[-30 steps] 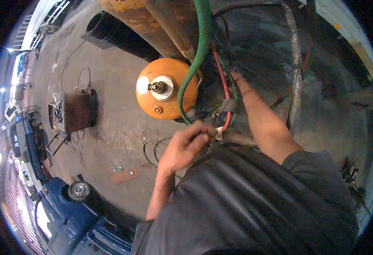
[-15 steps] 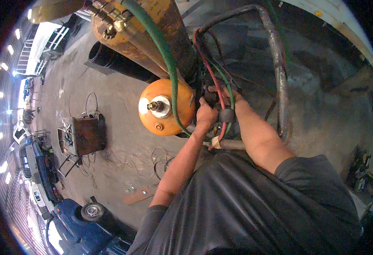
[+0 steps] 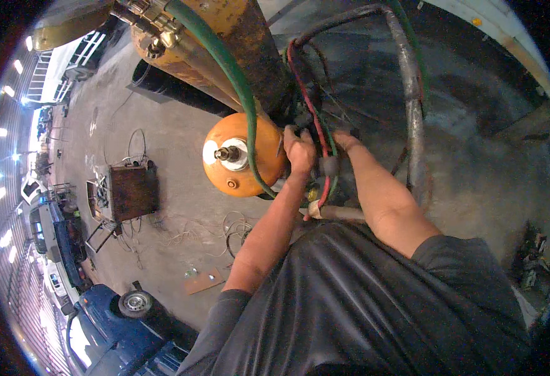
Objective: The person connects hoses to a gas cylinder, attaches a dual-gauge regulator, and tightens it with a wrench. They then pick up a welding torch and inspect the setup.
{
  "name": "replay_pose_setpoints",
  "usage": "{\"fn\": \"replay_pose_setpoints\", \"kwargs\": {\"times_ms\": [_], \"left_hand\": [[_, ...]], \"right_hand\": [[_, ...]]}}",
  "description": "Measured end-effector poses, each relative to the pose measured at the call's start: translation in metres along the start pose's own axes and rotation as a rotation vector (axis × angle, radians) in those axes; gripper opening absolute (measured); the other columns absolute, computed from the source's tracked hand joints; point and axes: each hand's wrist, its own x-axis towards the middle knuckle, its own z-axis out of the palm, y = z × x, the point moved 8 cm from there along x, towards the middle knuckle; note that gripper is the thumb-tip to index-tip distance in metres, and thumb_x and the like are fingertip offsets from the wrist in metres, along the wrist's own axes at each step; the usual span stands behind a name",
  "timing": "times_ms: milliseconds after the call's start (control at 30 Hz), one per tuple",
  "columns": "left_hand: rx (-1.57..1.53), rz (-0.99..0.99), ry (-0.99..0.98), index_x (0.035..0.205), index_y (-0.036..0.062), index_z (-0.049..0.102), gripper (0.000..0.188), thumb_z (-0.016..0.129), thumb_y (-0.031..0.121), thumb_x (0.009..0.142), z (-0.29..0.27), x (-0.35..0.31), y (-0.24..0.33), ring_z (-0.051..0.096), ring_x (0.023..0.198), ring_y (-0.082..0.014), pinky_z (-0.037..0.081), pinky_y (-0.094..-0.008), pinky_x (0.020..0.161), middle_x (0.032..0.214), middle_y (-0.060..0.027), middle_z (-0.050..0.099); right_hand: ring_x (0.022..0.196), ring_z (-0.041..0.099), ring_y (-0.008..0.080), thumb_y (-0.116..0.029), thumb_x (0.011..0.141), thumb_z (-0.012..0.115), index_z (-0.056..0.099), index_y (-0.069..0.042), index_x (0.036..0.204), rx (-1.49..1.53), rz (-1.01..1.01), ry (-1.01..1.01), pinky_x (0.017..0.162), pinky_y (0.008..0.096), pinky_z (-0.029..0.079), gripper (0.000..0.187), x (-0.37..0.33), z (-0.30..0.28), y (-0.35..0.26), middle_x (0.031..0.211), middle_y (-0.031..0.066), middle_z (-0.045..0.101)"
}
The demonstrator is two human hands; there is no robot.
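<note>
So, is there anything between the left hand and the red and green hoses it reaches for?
Nothing visible stands between them. The left hand already lies against the hoses beside the orange cylinder. The right hand is just on their other side.

A red hose (image 3: 316, 119) and a green hose (image 3: 237, 81) are seen running together beside the upright orange gas cylinder (image 3: 240, 156), bundled at a dark cart frame.

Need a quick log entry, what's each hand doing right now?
Left hand: closed on the hoses beside the orange cylinder.
Right hand: reaching into the same hoses; its grip cannot be told.
</note>
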Motion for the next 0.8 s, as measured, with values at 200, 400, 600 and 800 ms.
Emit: {"fn": "replay_pose_setpoints", "kwargs": {"times_ms": [200,400,600,800], "left_hand": [[-0.248,-0.085,-0.058,0.110,-0.0017,0.058,0.025,0.058,0.007,0.087,0.007,0.029,0.024,0.062,0.103,-0.0336,0.046,-0.0380,0.089,0.108,-0.0201,0.064],[-0.178,0.160,-0.083,0.120,-0.0006,0.058,0.035,0.059,0.006,0.086,0.001,0.022,0.055,0.055,0.117,-0.0375,0.043,-0.0379,0.100,0.126,-0.0213,0.057],[0.024,0.192,-0.178,0.141,-0.0048,0.039,0.056,0.056,0.012,0.090,-0.008,-0.042,0.063,0.042,0.132,-0.0432,0.032,-0.0426,0.114,0.144,-0.0273,0.041],[-0.041,-0.391,-0.246,0.136,-0.0048,0.045,0.052,0.059,0.020,0.092,-0.006,-0.047,-0.020,0.054,0.119,-0.0370,0.038,-0.0420,0.107,0.127,-0.0226,0.058]], "right_hand": [[0.120,0.058,0.0272,-0.035,0.093,0.058,0.064,-0.008,0.127,0.239,0.046,-0.149,0.101,0.0391,0.045,0.044,-0.016,0.015,-0.016,0.129,0.0115,0.063],[0.107,0.063,0.0256,-0.026,0.094,0.060,0.060,-0.006,0.127,1.156,0.001,-0.047,0.097,0.0409,0.048,0.039,0.015,0.020,0.018,0.120,0.0072,0.066],[0.100,0.064,0.0224,-0.029,0.090,0.068,0.060,-0.006,0.127,0.623,-0.547,0.240,0.090,0.0394,0.052,0.045,0.086,-0.035,-0.024,0.117,0.0099,0.067],[0.101,0.065,0.0270,-0.032,0.088,0.067,0.064,-0.004,0.120,0.211,-0.376,0.474,0.090,0.0407,0.052,0.043,0.067,-0.023,-0.037,0.114,0.0135,0.068]]}}
